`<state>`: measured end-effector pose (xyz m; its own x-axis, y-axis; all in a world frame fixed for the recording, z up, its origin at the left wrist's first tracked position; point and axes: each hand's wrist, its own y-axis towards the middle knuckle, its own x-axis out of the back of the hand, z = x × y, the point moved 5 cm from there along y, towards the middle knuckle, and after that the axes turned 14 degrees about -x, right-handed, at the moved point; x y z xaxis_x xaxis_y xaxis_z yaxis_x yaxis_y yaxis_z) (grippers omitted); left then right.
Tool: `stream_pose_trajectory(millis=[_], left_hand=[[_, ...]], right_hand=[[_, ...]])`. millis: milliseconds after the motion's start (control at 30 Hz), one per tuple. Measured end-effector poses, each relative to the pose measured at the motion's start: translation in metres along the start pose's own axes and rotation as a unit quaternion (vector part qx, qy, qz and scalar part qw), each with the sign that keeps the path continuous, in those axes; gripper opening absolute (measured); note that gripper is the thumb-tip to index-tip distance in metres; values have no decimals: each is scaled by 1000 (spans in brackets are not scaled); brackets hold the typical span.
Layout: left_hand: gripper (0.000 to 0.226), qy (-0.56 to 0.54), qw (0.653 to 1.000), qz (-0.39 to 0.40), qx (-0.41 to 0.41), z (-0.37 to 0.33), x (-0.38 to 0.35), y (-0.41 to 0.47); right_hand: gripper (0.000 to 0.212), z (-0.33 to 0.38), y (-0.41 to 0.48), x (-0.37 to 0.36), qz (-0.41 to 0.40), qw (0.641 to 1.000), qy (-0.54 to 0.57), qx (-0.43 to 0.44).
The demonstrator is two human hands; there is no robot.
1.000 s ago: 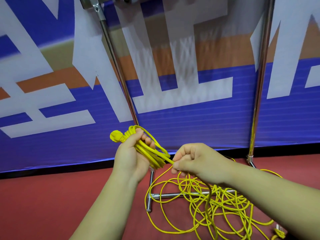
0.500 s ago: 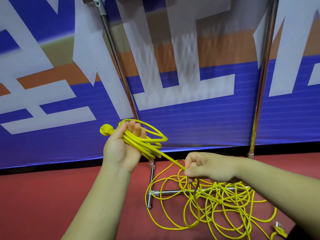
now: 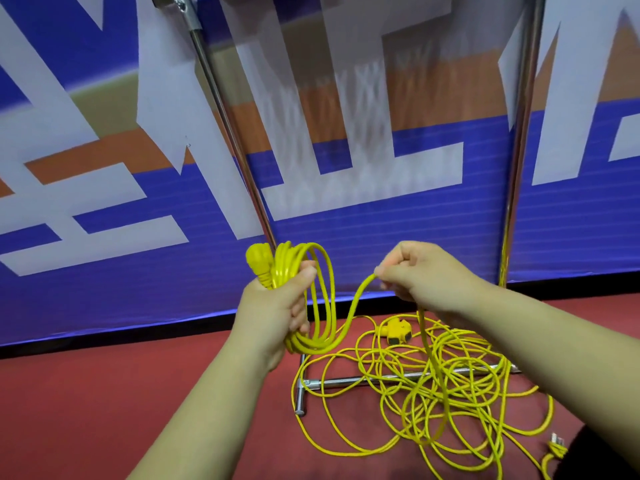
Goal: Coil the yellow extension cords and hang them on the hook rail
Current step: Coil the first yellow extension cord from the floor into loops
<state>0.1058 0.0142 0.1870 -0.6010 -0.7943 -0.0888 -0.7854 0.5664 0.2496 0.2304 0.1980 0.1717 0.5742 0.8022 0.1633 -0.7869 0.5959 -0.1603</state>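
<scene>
Coiling step, frame centre: left hand point(image 3: 273, 317) grips the gathered yellow loops point(image 3: 313, 344), right hand point(image 3: 415, 275) pinches the running cord point(image 3: 360, 296) above the tangle point(image 3: 427, 403) on the red floor point(image 3: 104, 410), lower right; next, presumably, another loop laid leftward.

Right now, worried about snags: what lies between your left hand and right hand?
In the head view, only one strand of thin yellow extension cord sags from the coil in the left hand to the right hand, which pinches it.
</scene>
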Motion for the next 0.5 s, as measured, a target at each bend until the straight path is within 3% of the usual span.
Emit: stream_pose_trajectory(millis=[167,333,500], left_hand=[[17,15,999,50,13,15,-21,-5],[5,11,991,133,16,18,-45,-16],[18,30,985,169,1,19,-63,-18]], right_hand=[[9,27,-24,-1,51,997,21,51],[9,34,-30,8,36,994,28,99],[11,35,-31,19,7,994,29,109]])
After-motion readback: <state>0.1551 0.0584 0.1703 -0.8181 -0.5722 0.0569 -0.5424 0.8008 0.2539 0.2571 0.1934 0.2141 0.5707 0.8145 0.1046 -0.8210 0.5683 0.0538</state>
